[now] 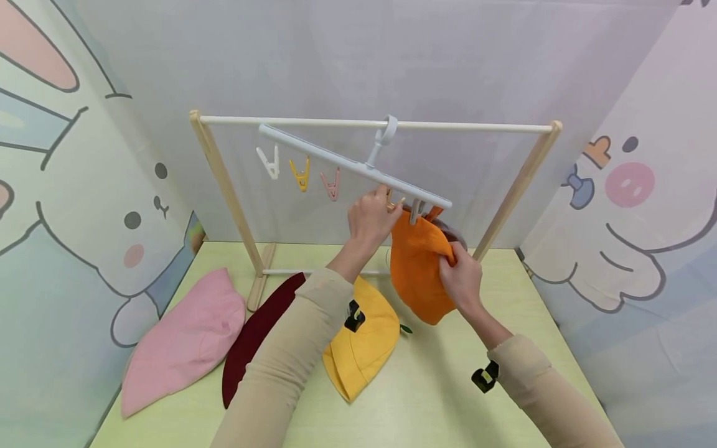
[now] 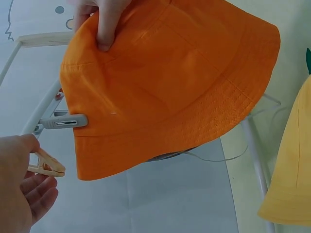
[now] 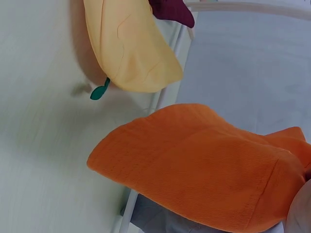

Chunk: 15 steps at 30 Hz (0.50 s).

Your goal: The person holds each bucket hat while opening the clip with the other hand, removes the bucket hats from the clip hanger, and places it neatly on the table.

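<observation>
My right hand [image 1: 462,278] grips an orange bucket hat [image 1: 417,267] by its crown, thumb on the cloth in the left wrist view. A grey clip [image 2: 68,121] of the hanger bites the hat's edge. With thumb and fingers, my left hand [image 1: 371,214] pinches a peach clothespin [image 2: 48,165] under the hanger [image 1: 330,152]; its tip is just beside the hat's brim. The pale blue hanger hooks over the rack's white rail [image 1: 465,126] and tilts down to the right. Behind the orange hat, a grey hat [image 1: 452,235] hangs near an orange clip [image 1: 434,213].
White [image 1: 270,163], yellow [image 1: 300,175] and pink [image 1: 331,185] clips dangle from the hanger's left half. On the table [image 1: 448,398] lie a pink hat [image 1: 187,342], a dark red hat [image 1: 252,339] and a yellow hat [image 1: 370,330] with a green leaf. Wooden posts [image 1: 518,190] flank the hanger.
</observation>
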Each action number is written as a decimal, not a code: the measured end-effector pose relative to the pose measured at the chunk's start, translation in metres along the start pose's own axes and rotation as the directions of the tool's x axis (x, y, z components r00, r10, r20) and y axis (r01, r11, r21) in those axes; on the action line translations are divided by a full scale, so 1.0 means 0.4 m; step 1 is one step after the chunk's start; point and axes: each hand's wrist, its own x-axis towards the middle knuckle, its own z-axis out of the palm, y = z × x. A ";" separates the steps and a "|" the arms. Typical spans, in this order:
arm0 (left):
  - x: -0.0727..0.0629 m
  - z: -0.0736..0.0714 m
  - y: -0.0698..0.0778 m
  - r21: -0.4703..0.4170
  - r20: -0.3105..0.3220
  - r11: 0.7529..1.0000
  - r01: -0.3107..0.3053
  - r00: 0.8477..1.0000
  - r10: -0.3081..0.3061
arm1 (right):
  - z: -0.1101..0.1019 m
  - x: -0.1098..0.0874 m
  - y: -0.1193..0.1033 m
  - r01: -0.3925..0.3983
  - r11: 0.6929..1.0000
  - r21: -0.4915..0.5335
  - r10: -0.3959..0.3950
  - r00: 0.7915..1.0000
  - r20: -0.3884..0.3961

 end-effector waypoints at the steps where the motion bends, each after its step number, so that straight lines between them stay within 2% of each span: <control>1: 0.000 0.000 0.000 -0.001 -0.003 1.000 -0.002 1.000 0.002 | -0.001 -0.001 -0.001 0.004 1.000 0.001 -0.004 1.000 -0.002; 15: 0.000 0.006 0.005 -0.021 -0.003 1.000 -0.009 1.000 0.009 | -0.020 -0.014 -0.013 -0.005 1.000 0.005 0.005 1.000 0.001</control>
